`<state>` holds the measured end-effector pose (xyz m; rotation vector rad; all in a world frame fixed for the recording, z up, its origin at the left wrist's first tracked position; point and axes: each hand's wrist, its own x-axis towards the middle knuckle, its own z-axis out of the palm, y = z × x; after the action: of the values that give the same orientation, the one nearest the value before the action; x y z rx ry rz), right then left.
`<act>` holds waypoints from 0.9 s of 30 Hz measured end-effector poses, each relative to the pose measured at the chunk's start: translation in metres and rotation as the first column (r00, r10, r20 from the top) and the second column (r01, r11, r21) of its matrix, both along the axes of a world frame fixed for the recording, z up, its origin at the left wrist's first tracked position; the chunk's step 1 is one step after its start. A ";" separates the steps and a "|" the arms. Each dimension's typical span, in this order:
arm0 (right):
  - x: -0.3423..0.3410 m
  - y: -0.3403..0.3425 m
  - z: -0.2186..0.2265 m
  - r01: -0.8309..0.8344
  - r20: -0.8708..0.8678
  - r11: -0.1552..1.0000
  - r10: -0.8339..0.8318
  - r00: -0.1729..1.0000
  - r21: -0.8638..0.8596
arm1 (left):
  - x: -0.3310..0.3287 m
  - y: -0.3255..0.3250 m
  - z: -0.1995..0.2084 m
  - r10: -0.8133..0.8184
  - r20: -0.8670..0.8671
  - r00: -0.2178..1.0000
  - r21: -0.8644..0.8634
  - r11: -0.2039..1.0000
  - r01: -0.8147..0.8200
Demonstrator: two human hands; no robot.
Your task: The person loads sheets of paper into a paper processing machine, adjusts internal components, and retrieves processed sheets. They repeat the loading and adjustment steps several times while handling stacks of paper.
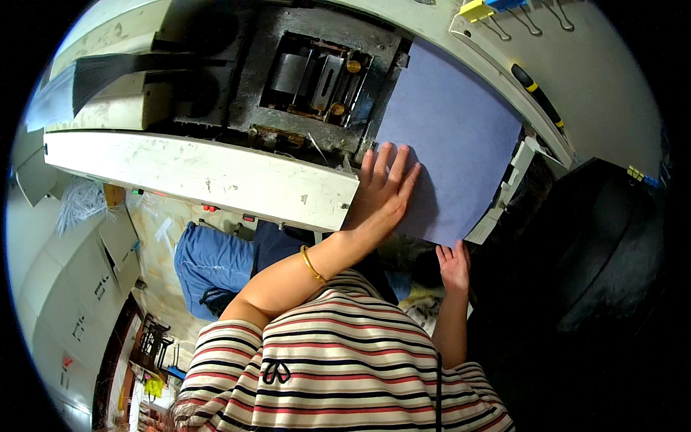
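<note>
A cream-and-black machine bears a blue-violet sheet at its right end, reaching its near edge. Left of the sheet, a rectangular well in the machine's dark metal bed contains a grey metal cylinder and, smaller, two brass knobs. Of the hands, the left hand lies palm down over the sheet's left edge, fingers slightly spread, grasping nothing; the smaller-looking right hand has fingers extended at the near edge, whether pinching it I cannot tell.
</note>
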<state>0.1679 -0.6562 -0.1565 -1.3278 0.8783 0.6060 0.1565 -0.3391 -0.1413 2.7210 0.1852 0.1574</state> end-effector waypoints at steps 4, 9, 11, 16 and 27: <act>0.000 -0.008 0.000 -0.004 -0.008 1.000 0.004 1.000 0.001 | 0.002 -0.003 -0.003 0.021 0.018 1.000 -0.072 0.997 -0.020; -0.004 -0.010 -0.006 0.033 -0.010 0.999 -0.033 0.999 0.021 | 0.000 -0.004 -0.003 0.005 -0.004 1.000 -0.097 0.995 -0.006; -0.007 -0.009 -0.008 0.032 -0.023 0.999 -0.032 0.999 0.009 | -0.001 0.000 0.003 -0.033 -0.060 0.998 -0.100 0.995 0.027; -0.008 -0.010 0.000 0.020 -0.010 0.999 -0.020 1.000 -0.051 | 0.000 -0.007 0.001 -0.049 -0.062 0.997 -0.086 0.995 0.043; 0.030 0.026 0.029 0.246 0.632 0.750 0.280 0.723 -0.614 | -0.025 -0.006 0.019 -0.213 0.167 0.963 -0.554 0.788 0.270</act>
<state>0.1980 -0.6302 -0.1277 -2.0301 0.4268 -0.2877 0.1313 -0.3450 -0.1224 2.0982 -0.1332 0.1307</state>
